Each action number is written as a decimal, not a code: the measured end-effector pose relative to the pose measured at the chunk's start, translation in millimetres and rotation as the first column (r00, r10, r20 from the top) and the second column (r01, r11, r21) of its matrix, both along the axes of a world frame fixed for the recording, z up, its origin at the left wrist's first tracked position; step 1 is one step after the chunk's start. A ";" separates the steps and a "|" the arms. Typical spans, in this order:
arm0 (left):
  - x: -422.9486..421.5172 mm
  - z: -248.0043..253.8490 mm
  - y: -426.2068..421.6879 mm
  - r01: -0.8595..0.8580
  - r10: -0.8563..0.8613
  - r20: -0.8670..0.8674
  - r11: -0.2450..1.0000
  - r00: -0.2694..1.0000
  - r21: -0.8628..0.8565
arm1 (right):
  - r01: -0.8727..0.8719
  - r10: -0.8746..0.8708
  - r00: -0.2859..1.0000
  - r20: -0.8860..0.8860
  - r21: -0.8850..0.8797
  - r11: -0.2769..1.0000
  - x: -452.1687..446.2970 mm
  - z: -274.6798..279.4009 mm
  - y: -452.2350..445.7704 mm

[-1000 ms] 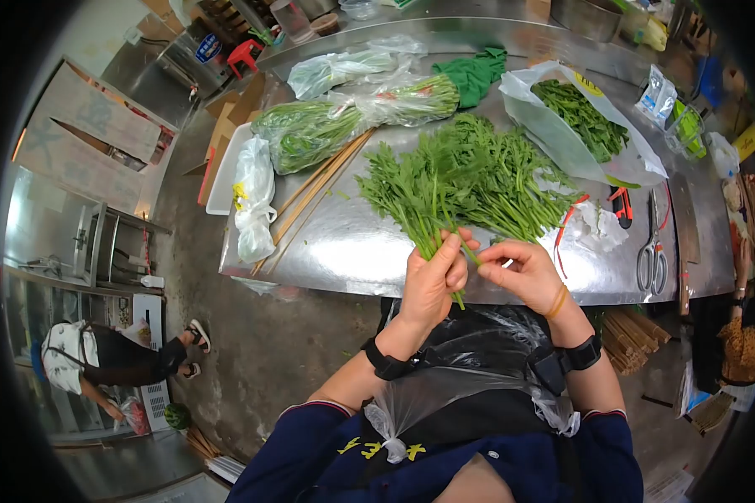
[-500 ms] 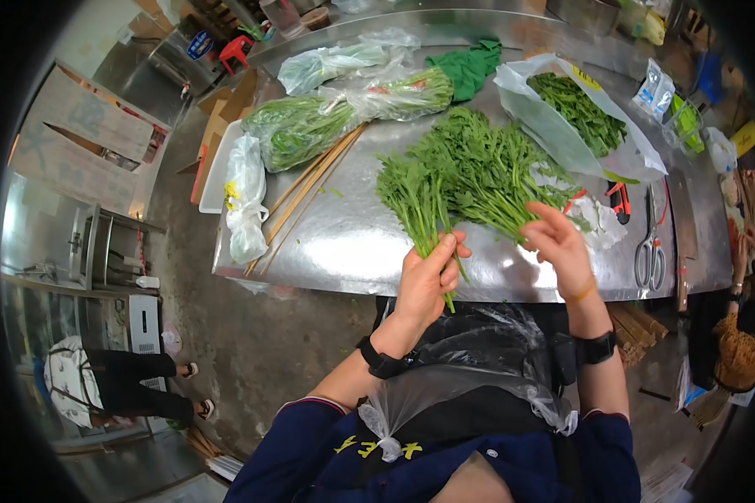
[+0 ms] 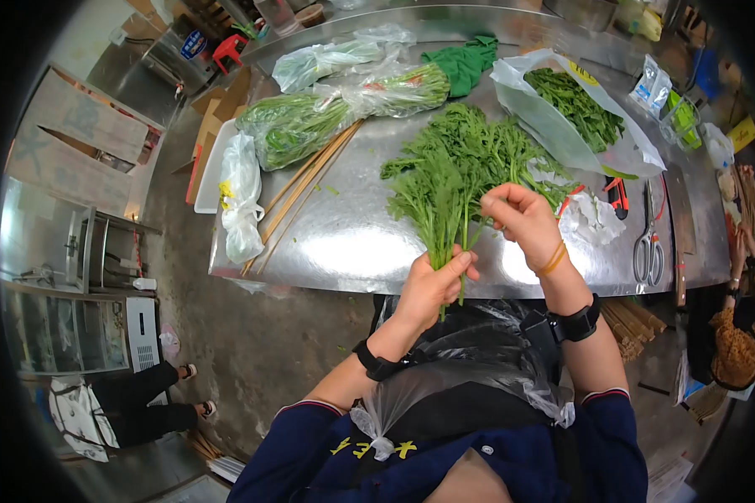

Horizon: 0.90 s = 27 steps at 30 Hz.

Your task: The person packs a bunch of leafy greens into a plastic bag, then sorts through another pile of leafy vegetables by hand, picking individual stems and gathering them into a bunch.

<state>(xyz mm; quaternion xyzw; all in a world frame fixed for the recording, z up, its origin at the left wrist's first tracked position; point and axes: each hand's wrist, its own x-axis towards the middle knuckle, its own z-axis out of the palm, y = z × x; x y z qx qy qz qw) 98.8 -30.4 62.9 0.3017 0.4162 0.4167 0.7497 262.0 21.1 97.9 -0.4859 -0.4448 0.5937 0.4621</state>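
My left hand (image 3: 436, 285) is wrapped round the stems of a small bunch of leafy greens (image 3: 432, 201), just above the table's front edge. Its leaves point away from me. To the right, my right hand (image 3: 520, 220) is raised with fingers curled in, beside the bunch; whatever its fingertips hold, if anything, is too small to make out. A yellow band circles that wrist. Behind both hands lies a larger pile of the same greens (image 3: 499, 151). An open white plastic bag (image 3: 520, 92) with more greens stands at the back right.
The metal table (image 3: 344, 251) bears bagged vegetables (image 3: 298, 126), wooden sticks (image 3: 306, 189), a knotted white bag (image 3: 242, 201), a green cloth (image 3: 466, 63), scissors (image 3: 648, 251) and a red cutter (image 3: 617, 197). One person (image 3: 126, 407) is at the lower left, another (image 3: 738, 339) at the right edge.
My right hand moved from the stems out to the right, then back toward the bunch, higher up. My left hand kept hold of the greens. The person at lower left shifted.
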 end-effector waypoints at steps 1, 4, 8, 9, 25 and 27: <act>-1.4 0.3 -0.8 0.040 -0.039 0.042 0.999 0.998 -0.012 | 0.084 -0.084 0.996 -0.015 -0.017 0.996 6.0 -6.5 6.8; -10.0 1.7 -1.4 -0.113 0.114 0.049 0.993 0.992 -0.017 | 0.336 -0.343 0.938 0.047 0.106 0.936 28.7 -13.0 17.1; -33.4 -1.1 10.1 -0.300 0.300 0.149 0.954 0.942 -0.021 | 0.353 -0.343 0.795 0.501 0.080 0.932 57.9 -18.8 7.2; -37.6 -4.5 13.1 -0.337 0.341 0.165 0.940 0.926 -0.050 | 0.354 -0.345 0.793 0.503 0.082 0.932 53.0 -20.5 0.5; -36.0 -9.5 11.2 -0.383 0.396 0.265 0.918 0.879 -0.101 | -0.307 -0.400 0.261 0.879 0.468 0.829 23.1 -59.0 -2.5; -33.2 -1.0 11.1 -0.404 0.423 0.242 0.906 0.873 -0.123 | -0.313 -0.411 0.241 0.879 0.472 0.825 20.3 -49.8 -1.4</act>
